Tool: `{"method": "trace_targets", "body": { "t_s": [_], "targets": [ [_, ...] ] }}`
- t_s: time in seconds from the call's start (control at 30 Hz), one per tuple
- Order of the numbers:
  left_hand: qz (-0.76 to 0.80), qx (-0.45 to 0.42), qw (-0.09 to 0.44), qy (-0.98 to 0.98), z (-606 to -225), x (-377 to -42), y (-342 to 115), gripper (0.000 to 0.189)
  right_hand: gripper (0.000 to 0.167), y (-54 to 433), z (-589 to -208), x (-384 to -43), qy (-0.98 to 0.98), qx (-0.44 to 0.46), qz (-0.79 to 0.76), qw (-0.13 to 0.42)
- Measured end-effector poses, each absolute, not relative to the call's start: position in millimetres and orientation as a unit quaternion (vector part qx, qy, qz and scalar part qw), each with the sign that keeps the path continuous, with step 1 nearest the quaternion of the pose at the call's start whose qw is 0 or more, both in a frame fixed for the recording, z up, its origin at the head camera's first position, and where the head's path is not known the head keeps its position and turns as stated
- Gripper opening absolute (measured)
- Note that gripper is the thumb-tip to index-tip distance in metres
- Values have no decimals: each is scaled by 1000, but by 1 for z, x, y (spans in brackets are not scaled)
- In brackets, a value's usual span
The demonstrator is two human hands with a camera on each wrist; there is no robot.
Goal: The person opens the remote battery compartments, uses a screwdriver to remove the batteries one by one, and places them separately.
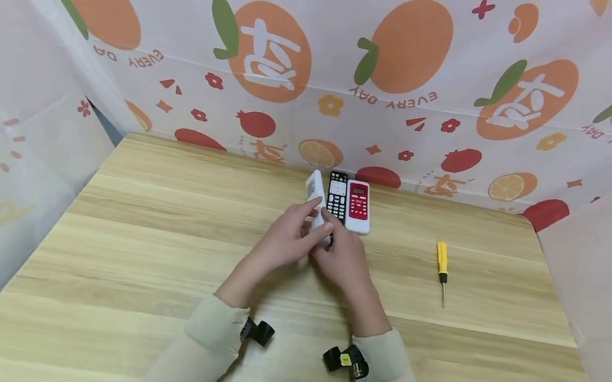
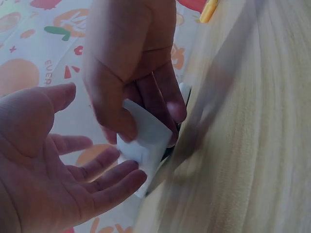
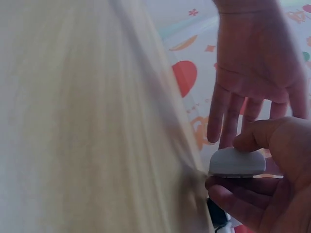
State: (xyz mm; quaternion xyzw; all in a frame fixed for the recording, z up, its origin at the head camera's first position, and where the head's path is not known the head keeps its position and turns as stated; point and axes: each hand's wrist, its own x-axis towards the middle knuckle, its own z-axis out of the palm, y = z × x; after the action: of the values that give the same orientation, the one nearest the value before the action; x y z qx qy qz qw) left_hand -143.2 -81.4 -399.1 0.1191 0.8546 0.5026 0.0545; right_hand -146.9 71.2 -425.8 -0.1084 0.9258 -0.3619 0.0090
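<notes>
A white remote control (image 1: pixel 315 184) is tilted up off the tabletop in the head view. My right hand (image 1: pixel 346 257) grips its near end; in the right wrist view the thumb presses on the top of the remote (image 3: pixel 237 164) and the fingers lie under it. My left hand (image 1: pixel 291 233) is beside it with extended fingers, and in the left wrist view its fingertips are at the side of the white casing (image 2: pixel 146 145). Just right of it lies a black remote (image 1: pixel 337 198) with white buttons, partly hidden by my right hand. Next to that is a white remote with a red face (image 1: pixel 359 206).
On the right of the wooden table (image 1: pixel 157 248) lies a screwdriver (image 1: pixel 442 262) with a yellow handle, its tip toward me. A fruit-printed cloth (image 1: pixel 317 114) hangs along the table's back edge. Black wrist cameras sit on both sleeves.
</notes>
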Motion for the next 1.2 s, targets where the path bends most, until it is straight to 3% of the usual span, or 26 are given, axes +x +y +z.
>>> {"method": "trace_targets", "body": {
  "t_s": [0.5, 0.8, 1.2],
  "targets": [
    [423, 213, -31, 880, -396, -146, -80, 46, 46, 98, -406, -154, 886, -92, -454, -1],
    [320, 247, -74, 912, -388, -140, -81, 47, 37, 107, -394, -152, 853, -67, -518, 1],
    [258, 263, -116, 922, -370, -127, -80, 53, 36, 117, -373, -147, 785, -61, -615, 46]
  ]
}}
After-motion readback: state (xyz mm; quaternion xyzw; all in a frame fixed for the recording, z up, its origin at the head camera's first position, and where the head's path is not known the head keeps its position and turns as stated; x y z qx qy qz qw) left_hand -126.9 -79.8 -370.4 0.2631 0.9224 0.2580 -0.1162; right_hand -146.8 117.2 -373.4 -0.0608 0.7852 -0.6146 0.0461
